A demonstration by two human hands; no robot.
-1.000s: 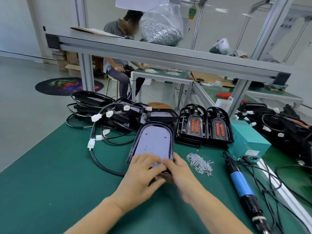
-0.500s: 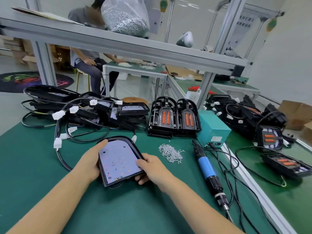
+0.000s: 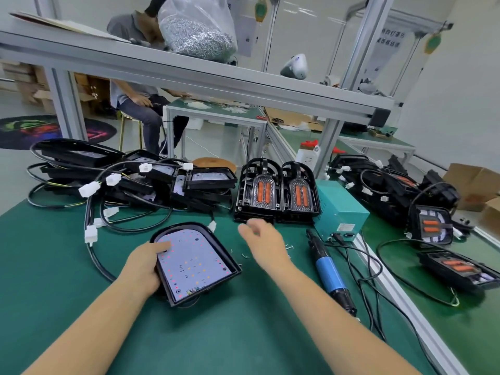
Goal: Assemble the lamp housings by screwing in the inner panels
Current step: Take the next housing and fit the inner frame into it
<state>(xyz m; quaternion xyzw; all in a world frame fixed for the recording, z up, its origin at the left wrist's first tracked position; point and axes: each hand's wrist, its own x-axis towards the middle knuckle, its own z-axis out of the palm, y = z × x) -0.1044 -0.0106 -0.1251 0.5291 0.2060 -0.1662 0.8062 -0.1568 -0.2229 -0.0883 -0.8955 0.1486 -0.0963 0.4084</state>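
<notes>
My left hand (image 3: 146,266) grips the lamp housing's (image 3: 196,262) left edge, thumb on its LED panel (image 3: 193,259); housing lies flat on the green mat (image 3: 54,266). Right hand (image 3: 263,243) hangs open, blurred, over scattered screws (image 3: 246,256), touching nothing. Elec. screwdriver (image 3: 328,269) lies just right of it. Signs at rear: writing too blurred to read.
</notes>
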